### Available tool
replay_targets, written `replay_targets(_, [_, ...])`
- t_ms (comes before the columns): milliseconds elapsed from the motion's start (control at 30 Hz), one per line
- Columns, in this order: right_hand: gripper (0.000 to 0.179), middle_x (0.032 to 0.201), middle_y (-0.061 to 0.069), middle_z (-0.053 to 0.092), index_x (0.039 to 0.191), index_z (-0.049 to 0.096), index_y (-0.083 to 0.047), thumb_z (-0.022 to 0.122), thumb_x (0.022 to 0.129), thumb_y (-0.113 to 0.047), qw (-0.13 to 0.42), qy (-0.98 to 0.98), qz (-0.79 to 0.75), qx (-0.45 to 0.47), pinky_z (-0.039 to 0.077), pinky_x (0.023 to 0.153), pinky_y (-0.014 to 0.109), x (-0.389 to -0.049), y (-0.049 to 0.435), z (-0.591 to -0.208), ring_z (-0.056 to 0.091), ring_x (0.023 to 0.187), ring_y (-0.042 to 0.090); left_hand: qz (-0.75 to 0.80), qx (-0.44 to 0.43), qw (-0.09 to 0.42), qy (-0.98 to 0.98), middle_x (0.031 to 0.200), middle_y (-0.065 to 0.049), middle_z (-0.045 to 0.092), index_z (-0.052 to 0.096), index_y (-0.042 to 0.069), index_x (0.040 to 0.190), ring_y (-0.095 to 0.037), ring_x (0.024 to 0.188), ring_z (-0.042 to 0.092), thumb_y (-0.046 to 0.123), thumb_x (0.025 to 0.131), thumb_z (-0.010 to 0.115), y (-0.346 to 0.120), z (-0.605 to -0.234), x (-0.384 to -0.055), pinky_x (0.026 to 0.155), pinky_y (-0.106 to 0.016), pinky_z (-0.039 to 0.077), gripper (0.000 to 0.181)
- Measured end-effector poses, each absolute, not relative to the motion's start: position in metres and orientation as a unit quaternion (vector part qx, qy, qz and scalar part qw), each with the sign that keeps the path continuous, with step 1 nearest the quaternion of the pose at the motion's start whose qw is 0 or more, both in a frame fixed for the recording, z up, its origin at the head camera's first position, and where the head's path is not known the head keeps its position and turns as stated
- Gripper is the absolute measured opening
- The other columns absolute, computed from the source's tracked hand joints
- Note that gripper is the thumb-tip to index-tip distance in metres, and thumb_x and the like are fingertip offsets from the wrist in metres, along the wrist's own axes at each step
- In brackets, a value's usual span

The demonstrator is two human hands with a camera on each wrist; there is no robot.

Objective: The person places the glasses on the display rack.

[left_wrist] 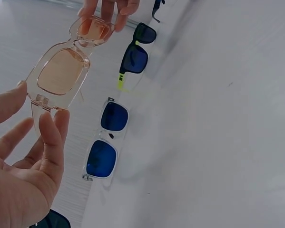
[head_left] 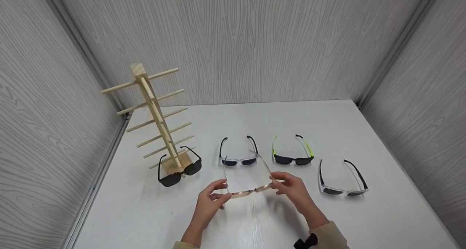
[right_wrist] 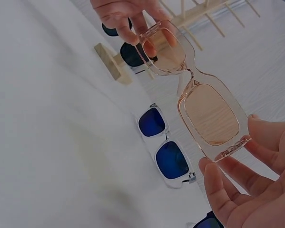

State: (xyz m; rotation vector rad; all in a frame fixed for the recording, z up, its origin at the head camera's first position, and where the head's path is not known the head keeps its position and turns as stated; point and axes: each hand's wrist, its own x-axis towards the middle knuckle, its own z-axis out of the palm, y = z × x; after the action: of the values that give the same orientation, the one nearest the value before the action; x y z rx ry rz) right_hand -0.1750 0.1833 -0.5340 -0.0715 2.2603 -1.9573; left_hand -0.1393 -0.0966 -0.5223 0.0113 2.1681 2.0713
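Note:
Both hands hold a pair of clear-framed sunglasses (head_left: 241, 194) with peach-tinted lenses above the table, temples unfolded and pointing away. At the left hinge corner, the left hand (head_left: 210, 204) pinches the frame between thumb and fingers. My right hand (head_left: 293, 190) pinches the opposite corner the same way. In the right wrist view the peach lens (right_wrist: 212, 114) shows whole between the hands. Just beyond, sunglasses with blue lenses and a clear frame (head_left: 239, 162) rest on the table, partly overlapped by the held pair's temples in the head view.
On the left stands a wooden display rack (head_left: 156, 114) with several crossbars; black sunglasses (head_left: 171, 179) hang at its lowest level. Black-and-yellow sunglasses (head_left: 293, 160) and another clear-framed, dark-lensed pair (head_left: 343, 192) lie to the right on the white table (head_left: 302, 118). Grey panels (head_left: 233, 45) enclose it.

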Motion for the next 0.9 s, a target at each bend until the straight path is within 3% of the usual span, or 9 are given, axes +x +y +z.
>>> replay_targets(433, [0.034,0.109,0.011,0.063,0.122,0.056,0.005,0.059,0.092,-0.012,0.084,0.757,-0.645,-0.055,0.052,0.076,0.041,-0.181,0.157,-0.497,0.060,0.094,0.026,0.692,-0.012,0.027,0.721,0.116,-0.022,0.052,0.054,0.005,0.124,-0.025,0.087,0.062,0.012,0.081,0.073,-0.106,-0.496,-0.127,0.060,-0.035,0.054,0.047])
replay_targets(900, [0.040,0.110,0.009,0.062,0.120,0.059,-0.003,0.064,0.089,-0.027,0.078,0.717,-0.686,-0.090,0.052,0.074,0.036,-0.203,0.140,-0.514,0.060,0.095,0.024,0.690,-0.054,-0.012,0.722,0.112,-0.017,0.054,0.054,0.006,0.121,-0.024,0.085,0.063,0.011,0.079,0.074,-0.116,-0.492,-0.126,0.062,-0.037,0.054,0.047])
